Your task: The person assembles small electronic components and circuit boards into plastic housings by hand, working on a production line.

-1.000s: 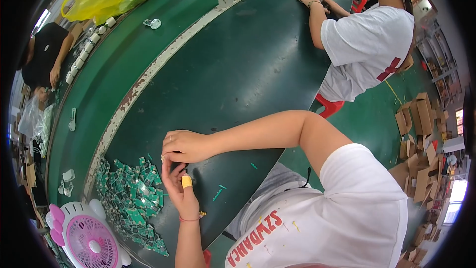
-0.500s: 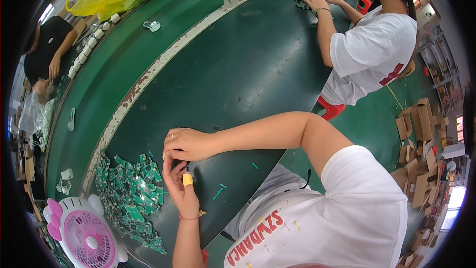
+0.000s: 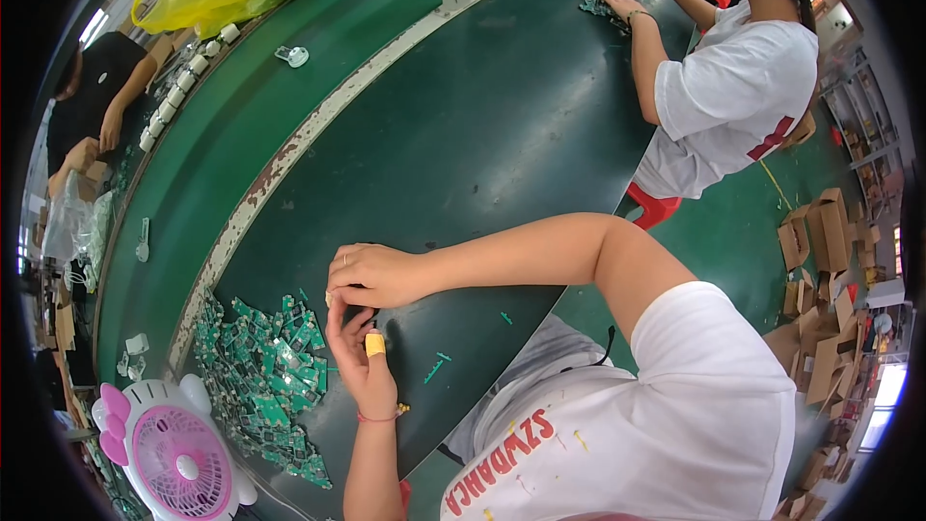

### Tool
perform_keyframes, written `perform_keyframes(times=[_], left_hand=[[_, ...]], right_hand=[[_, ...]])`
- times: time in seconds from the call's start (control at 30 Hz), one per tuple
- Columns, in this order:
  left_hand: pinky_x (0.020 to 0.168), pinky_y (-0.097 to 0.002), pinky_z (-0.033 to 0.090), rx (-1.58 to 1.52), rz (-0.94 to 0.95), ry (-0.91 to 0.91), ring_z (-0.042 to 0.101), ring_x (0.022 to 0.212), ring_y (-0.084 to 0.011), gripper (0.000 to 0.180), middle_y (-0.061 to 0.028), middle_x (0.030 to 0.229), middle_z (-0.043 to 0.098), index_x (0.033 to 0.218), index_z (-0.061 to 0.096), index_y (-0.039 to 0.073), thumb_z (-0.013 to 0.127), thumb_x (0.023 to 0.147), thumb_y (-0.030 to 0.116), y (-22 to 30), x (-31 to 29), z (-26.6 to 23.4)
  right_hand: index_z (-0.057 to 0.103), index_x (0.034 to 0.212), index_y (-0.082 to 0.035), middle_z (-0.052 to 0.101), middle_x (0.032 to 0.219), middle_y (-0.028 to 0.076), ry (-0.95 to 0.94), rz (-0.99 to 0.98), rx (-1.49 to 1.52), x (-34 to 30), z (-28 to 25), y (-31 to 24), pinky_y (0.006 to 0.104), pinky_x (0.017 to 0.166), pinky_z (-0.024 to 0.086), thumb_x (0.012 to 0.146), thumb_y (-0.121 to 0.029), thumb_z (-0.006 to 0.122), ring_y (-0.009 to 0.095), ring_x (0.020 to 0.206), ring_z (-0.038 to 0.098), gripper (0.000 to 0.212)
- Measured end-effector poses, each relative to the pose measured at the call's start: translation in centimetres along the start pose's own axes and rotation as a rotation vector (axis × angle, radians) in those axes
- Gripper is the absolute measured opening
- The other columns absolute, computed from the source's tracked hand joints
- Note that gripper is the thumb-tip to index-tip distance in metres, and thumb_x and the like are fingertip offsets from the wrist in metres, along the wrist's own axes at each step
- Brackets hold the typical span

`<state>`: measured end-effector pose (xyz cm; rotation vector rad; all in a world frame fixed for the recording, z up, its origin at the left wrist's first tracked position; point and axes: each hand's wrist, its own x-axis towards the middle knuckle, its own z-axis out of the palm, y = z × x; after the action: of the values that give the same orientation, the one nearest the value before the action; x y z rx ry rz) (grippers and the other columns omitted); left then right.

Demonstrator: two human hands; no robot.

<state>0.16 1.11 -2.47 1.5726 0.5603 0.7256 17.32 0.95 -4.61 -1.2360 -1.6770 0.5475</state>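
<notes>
My right hand (image 3: 374, 275) reaches in from the right, its fingers bent down to meet the fingertips of my left hand (image 3: 363, 352). Yellow tape wraps the thumb of the left hand, and its fingers curl upward. Both hands are closed at the tips; whatever is between them is hidden by the fingers. Beside them on the left lies a heap of small green circuit boards (image 3: 265, 376). Thin green board strips (image 3: 437, 369) lie on the dark green table (image 3: 463, 154) to the right of my left hand, with another small green piece (image 3: 506, 317) farther right.
A pink and white fan (image 3: 181, 453) stands at the lower left. Past a worn pale rail (image 3: 280, 159) runs a green belt (image 3: 222, 116) with a few white parts. Co-workers sit at the far right and far left. Cardboard boxes (image 3: 825, 232) are stacked on the right.
The whole view has shifted slightly; my hands keep nearly the same pose, fingertips together. At the far right, the co-worker's hands have moved farther apart over the boards.
</notes>
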Motion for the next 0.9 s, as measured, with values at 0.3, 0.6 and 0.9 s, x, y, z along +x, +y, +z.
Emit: perform_keyframes(times=[0.3, 0.6, 0.9], left_hand=[[0.097, -0.0313, 0.038, 0.038, 0.016, -0.002, 0.051, 0.107, -0.0201, 0.059, -0.0147, 0.141, 0.035, 0.141, 0.025, 0.001, 0.042, 0.085, -0.006, -0.02, 0.14, -0.16], [0.097, -0.0308, 0.038, 0.049, 0.007, -0.009, 0.051, 0.108, -0.0194, 0.059, -0.0151, 0.139, 0.037, 0.141, 0.025, 0.001, 0.042, 0.085, -0.005, -0.27, -0.21, -0.36], [0.098, -0.0313, 0.037, 0.030, -0.007, -0.007, 0.051, 0.107, -0.0190, 0.059, -0.0165, 0.138, 0.037, 0.141, 0.026, -0.001, 0.042, 0.084, -0.006, -0.34, 0.04, -0.21]], right_hand=[[0.063, 0.087, -0.004, 0.062, 0.088, 0.007, 0.005, -0.009, -0.009, 0.29, -0.10, 0.07, 0.0376, 0.082, 0.044, 0.083, -0.012, 0.052, 0.027, 0.089, 0.054, 0.014], [0.063, 0.081, -0.006, 0.062, 0.083, 0.008, 0.043, -0.024, 0.035, 0.04, 0.45, -0.11, 0.0398, 0.080, 0.044, 0.082, -0.015, 0.052, 0.028, 0.086, 0.055, 0.015], [0.064, 0.088, -0.006, 0.063, 0.088, 0.006, 0.007, -0.006, -0.006, 0.05, 0.10, 0.18, 0.0372, 0.083, 0.043, 0.084, -0.012, 0.052, 0.026, 0.090, 0.054, 0.014]])
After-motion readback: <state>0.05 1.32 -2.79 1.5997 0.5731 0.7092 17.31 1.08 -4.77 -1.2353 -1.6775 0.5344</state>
